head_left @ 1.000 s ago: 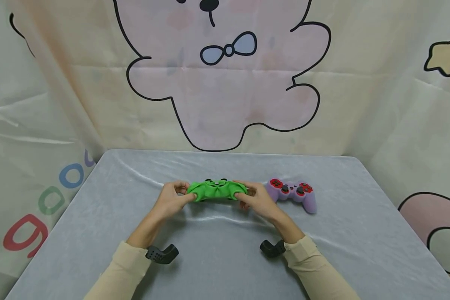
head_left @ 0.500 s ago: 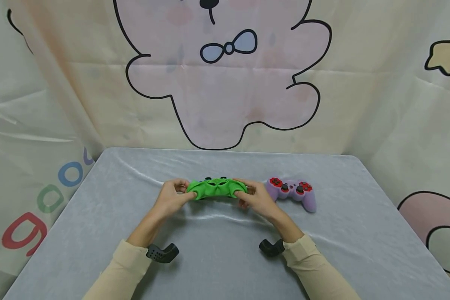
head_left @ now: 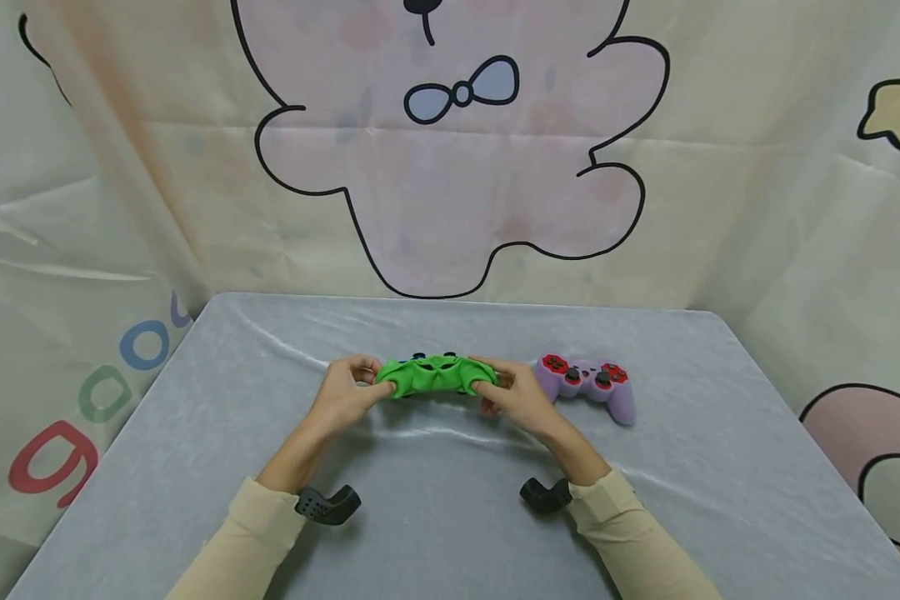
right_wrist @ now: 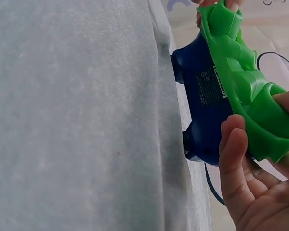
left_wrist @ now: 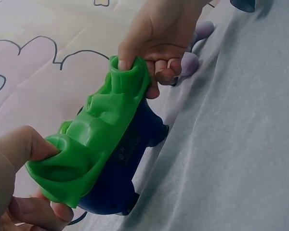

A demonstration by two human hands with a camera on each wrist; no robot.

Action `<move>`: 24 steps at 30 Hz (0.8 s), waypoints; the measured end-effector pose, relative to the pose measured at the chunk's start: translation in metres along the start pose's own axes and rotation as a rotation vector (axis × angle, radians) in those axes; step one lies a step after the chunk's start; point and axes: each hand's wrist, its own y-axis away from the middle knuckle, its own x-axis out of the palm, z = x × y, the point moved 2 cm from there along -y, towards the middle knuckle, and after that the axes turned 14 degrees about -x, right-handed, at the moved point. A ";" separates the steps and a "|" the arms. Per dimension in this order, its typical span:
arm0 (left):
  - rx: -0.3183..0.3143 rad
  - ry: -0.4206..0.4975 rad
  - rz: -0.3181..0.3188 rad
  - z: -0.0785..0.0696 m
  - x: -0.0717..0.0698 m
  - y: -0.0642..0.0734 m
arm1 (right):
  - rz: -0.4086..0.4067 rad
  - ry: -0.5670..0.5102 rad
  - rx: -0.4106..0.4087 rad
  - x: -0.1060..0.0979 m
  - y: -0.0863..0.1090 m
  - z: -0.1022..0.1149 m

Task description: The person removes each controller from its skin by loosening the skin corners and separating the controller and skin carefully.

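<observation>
A green silicone cover (head_left: 435,377) lies over part of a dark blue game controller (left_wrist: 116,185), whose labelled underside is bare in both wrist views. My left hand (head_left: 342,393) pinches the cover's left end, its thumb pressed into the rubber and fingers behind. At the other end my right hand (head_left: 523,402) does the same, thumb sunk in the cover's right grip pocket. The cover is folded and bulging between the thumbs. Both wrist views show the controller tipped on edge, close to the cloth; whether it touches is unclear.
Just right of my right hand lies a purple controller (head_left: 621,407) with red button surrounds and black sticks. A grey cloth (head_left: 435,517) covers the table. Behind it hangs a printed curtain (head_left: 450,200). Black wrist cameras (head_left: 330,505) sit at both cuffs.
Both hands keep their hold on the green cover, almost still. The whole scene shifts slightly with the head camera.
</observation>
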 end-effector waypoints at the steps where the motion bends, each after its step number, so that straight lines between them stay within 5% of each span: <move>1: -0.002 0.002 0.000 0.000 0.000 0.000 | 0.001 0.001 -0.004 0.000 0.000 0.000; 24: -0.028 -0.030 -0.024 -0.007 -0.005 0.007 | 0.007 -0.007 0.007 -0.002 -0.001 0.000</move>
